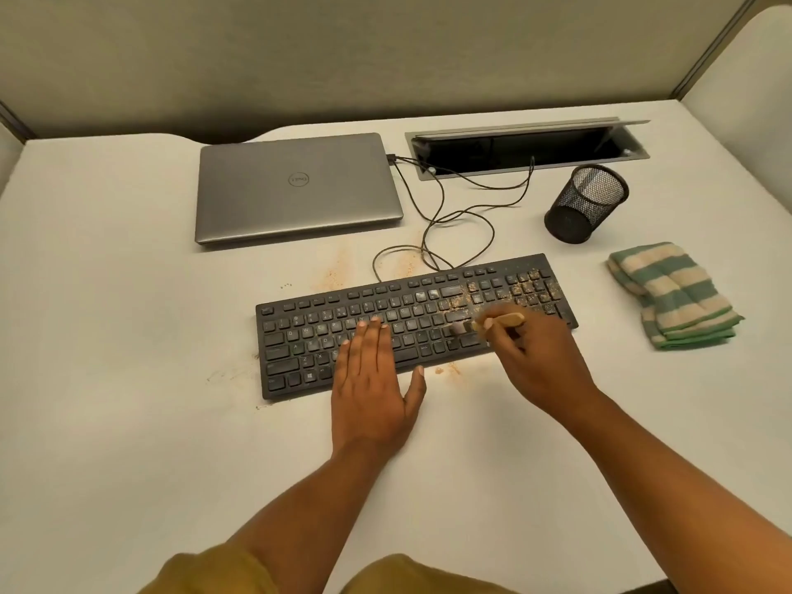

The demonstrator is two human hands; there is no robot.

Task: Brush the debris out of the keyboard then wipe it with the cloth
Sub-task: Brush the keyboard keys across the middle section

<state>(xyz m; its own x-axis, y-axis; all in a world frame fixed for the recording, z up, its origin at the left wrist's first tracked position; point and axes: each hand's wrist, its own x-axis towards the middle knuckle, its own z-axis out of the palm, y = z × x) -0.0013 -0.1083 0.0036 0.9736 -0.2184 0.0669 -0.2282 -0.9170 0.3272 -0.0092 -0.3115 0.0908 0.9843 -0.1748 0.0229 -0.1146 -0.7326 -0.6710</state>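
A black keyboard (325, 336) lies slanted on the white desk, with brown debris (520, 289) scattered over its right-hand keys. My left hand (370, 388) lies flat with straight fingers on the keyboard's middle and front edge. My right hand (531, 358) grips a small wooden-handled brush (501, 321), blurred, whose bristles touch the keys right of centre. A folded green-and-cream striped cloth (675, 295) lies on the desk to the right of the keyboard, apart from both hands.
A closed grey laptop (295, 186) sits behind the keyboard. A black mesh pen cup (585, 203) stands at the back right. The keyboard cable (450, 216) loops into an open cable tray (527, 150). Brown dust (334, 272) marks the desk (128, 293).
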